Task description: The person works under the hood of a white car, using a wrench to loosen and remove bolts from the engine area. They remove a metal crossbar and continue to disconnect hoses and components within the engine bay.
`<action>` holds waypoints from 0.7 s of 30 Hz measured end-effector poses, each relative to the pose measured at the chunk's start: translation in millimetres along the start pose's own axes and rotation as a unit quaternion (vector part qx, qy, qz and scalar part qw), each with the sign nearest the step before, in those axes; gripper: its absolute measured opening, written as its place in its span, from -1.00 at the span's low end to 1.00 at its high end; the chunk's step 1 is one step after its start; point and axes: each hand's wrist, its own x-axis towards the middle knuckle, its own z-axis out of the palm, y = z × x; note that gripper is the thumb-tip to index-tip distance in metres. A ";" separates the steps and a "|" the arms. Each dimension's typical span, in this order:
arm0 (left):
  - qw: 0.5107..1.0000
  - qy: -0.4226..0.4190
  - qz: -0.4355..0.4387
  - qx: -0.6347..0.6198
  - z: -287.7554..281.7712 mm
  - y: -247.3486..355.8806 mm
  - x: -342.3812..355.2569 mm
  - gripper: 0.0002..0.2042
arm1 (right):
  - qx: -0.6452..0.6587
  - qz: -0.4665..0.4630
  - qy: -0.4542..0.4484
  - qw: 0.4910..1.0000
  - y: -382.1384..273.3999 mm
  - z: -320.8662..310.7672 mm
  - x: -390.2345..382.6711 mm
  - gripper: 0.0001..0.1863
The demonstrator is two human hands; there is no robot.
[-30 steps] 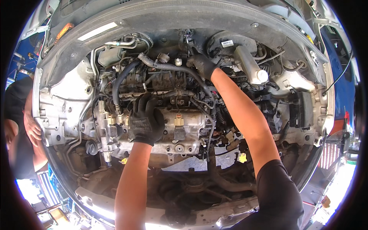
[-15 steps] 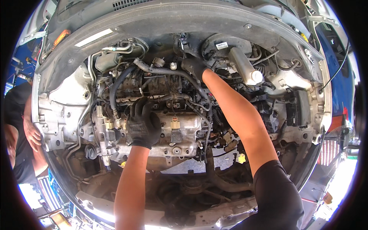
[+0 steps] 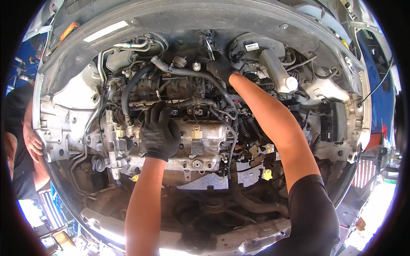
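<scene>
My left hand (image 3: 159, 134), in a black glove, lies on the metal valve cover (image 3: 207, 147) of an engine. Its fingers stretch toward the wiring behind the cover, and nothing shows in its grip. Deep at the back of the engine bay, my right hand (image 3: 220, 69), also gloved, is closed at the lower end of a slim shiny metal tool (image 3: 209, 48). The tool points up to the firewall; its exact kind is unclear. Most of the right fingers are hidden. A thick black hose (image 3: 192, 79) curves past just in front of that hand.
A whitish reservoir (image 3: 275, 70) stands right of my right hand, before a round black booster (image 3: 247, 49). A black box (image 3: 333, 121) sits at the far right. Yellow-tan connectors (image 3: 197, 133) rise from the valve cover. At the left edge is another person's hand (image 3: 33, 143).
My right hand has shifted slightly up and to the right, and more of the shiny metal tool shows. My left hand stays on the valve cover. The whole view has moved a little.
</scene>
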 end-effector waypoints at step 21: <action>1.000 0.015 -0.018 -0.016 3.6 1.8 1.0 -0.75 | -0.149 0.129 -0.013 0.980 -41.6 -22.7 11.2 -0.40</action>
